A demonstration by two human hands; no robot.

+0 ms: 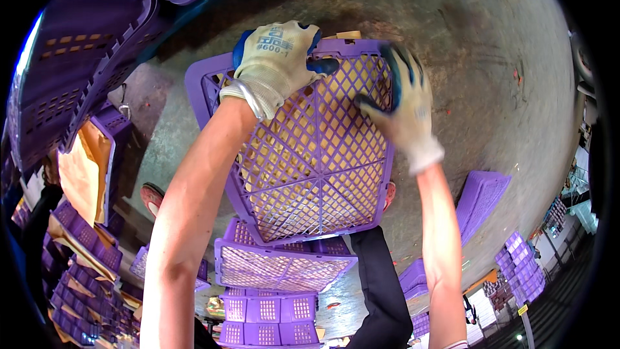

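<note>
A purple plastic lattice lid lies in front of me, with tan, paper-like material showing through its openings. Purple rim shows past the lid at its far left; whether it belongs to a crate underneath I cannot tell. My left hand, in a cream glove with blue palm coating, bends its fingers over the lid's far edge, thumb on the lattice. At the far right corner, my right hand wears a matching glove. Its fingers and thumb are apart, slightly blurred, along the lid's right side.
Tall purple crates stand close on the left. Near my legs are another lattice-topped crate and a purple crate stack. A purple crate sits on the concrete floor to the right. Brown paper lines a left crate.
</note>
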